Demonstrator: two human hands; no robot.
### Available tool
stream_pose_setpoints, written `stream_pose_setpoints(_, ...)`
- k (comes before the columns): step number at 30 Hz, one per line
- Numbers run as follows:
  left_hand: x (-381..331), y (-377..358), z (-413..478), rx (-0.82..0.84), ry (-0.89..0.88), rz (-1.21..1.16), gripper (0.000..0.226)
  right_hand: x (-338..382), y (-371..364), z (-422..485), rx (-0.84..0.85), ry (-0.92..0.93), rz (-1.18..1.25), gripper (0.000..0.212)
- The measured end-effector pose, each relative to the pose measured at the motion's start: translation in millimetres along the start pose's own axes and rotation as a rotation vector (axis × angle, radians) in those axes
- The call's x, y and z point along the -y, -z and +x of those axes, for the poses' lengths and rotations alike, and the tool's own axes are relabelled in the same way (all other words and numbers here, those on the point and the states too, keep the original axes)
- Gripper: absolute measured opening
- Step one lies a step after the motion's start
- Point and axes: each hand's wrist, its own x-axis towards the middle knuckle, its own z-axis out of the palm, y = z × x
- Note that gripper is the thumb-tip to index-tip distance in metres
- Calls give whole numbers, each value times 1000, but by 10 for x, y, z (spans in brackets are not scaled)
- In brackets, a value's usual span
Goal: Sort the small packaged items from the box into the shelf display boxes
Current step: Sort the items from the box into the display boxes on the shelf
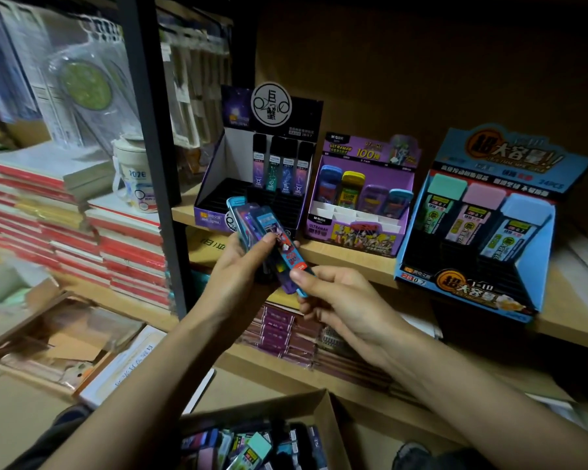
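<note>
The left hand (pixel 240 271) is clasping a fanned bunch of small cases (pixel 248 215) in its curled fingers (pixel 269 242); the right hand (pixel 340 300) is pinching the lower end of one blue case (pixel 291 257) in that bunch; just beyond the fingers, the dark display box (pixel 214 212) and the purple display box (pixel 357 232) are sitting on the shelf (pixel 347 261); below the wrists, the cardboard box (pixel 252 407) is holding more cases.

Pretty clearly a stationery shop, or its stockroom. Mid-frame a wooden shelf (pixel 347 262) carries printed retail displays: a black display box (pixel 214 188), a purple display box (pixel 353 234) and a blue display box (pixel 530 293), each with rows of pencil-lead cases (pixel 465 222). Stacks of red-edged notebooks (pixel 126 256) sit on the left, clear-packaged goods (pixel 82 86) upper left, and a cardboard box (pixel 330 425) of small packs (pixel 252 449) at bottom centre.
</note>
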Motion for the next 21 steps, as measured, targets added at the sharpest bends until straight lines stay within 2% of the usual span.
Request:
stream_pose_setpoints(2,16,10,-17,-4,-18,39,33,-3,23,-2,-22,13,25,14)
stream_pose_setpoints(6,20,-3,-35,-27,-33,81,36,-33,94,0,-126,53,29,29)
stream_pose_setpoints(13,-3,-41,-33,-23,-17,60,34,278,544,50,-334,265,-42,16)
stream_pose_setpoints(16,-7,-33,-19,-32,-20,76,37,524,836,46,-460,406,-262,16)
stream_pose_setpoints(21,8,-14,6,-50,-19,90,40,706,1094,-4,-680,709,-926,19)
